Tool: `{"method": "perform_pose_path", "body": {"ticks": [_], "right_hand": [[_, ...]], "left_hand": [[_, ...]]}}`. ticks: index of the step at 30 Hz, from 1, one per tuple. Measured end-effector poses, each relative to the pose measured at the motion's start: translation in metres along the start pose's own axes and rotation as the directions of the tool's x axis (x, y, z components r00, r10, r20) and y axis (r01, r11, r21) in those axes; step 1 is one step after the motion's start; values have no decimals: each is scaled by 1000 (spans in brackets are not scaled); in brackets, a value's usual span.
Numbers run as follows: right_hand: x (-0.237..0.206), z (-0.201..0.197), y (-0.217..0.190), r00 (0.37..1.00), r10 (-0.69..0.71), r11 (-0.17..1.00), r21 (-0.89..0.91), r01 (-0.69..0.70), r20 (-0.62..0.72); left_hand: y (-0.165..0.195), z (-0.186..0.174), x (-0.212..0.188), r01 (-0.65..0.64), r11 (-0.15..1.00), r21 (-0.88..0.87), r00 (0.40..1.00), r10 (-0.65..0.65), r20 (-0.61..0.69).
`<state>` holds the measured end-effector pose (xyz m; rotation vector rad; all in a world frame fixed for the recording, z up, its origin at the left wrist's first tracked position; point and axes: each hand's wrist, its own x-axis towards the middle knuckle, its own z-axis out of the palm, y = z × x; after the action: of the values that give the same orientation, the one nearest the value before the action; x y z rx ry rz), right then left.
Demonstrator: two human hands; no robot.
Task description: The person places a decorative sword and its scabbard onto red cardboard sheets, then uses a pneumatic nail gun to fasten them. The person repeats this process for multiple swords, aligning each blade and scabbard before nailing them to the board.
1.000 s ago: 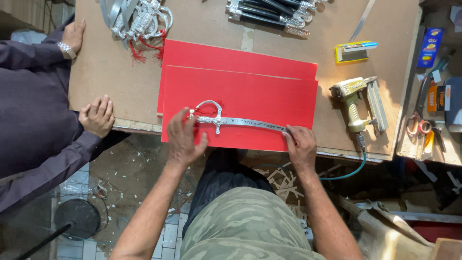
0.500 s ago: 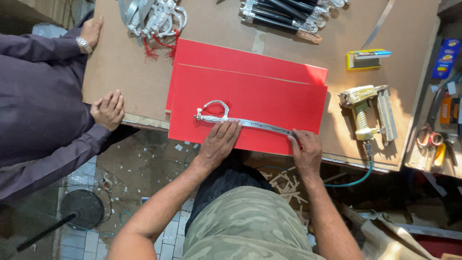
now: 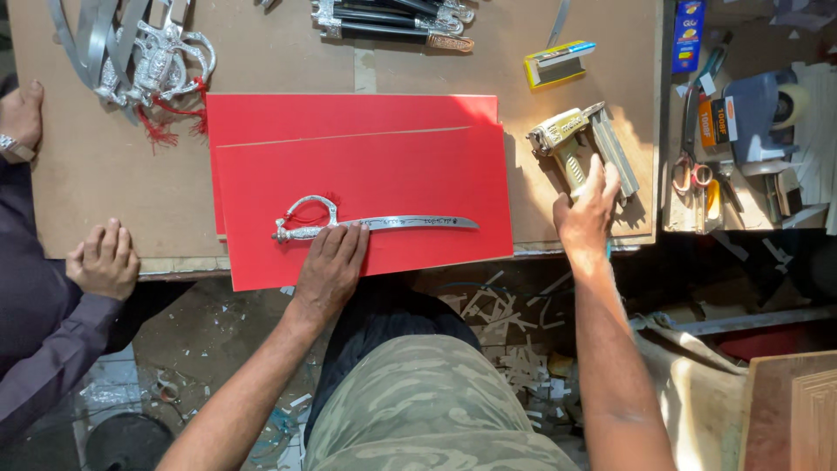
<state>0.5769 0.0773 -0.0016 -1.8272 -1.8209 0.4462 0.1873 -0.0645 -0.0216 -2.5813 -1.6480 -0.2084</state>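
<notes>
A small silver sword with a curved guard lies flat on the upper of two stacked red boards. My left hand rests palm down on the red board, fingertips touching the sword just right of its hilt. My right hand is off the board at the right, fingers wrapping the handle of a cream-coloured staple gun that lies on the brown worktable.
A seated person's hands rest at the table's left edge. Silver sword hilts with red tassels lie back left, dark scabbards at the back, a yellow box nearby. A cluttered shelf with scissors and a tape dispenser stands right.
My right hand left the sword's tip and moved right onto the staple gun. My left hand slid from the hilt toward the blade's base. The view shifted slightly.
</notes>
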Motion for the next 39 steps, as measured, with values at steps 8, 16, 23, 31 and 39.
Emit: {"method": "perform_pose_path", "body": {"ticks": [8,16,23,31,39], "right_hand": [[-22,23,-23,982,-128,981,166,105,138],[-66,57,-49,916,-361,933,77,352,175],[-65,62,-40,909,-381,924,41,380,168],[-65,67,-43,916,-377,926,18,378,135],[-66,66,-45,919,-360,931,1,365,161]], "left_hand": [[6,-3,7,-24,1000,-3,999,24,41],[1,12,-5,-1,999,44,999,3,-48],[2,16,-8,5,999,49,999,-3,-39],[3,20,-11,13,998,56,999,-11,-34],[6,25,-12,23,994,111,999,-19,-39]]}}
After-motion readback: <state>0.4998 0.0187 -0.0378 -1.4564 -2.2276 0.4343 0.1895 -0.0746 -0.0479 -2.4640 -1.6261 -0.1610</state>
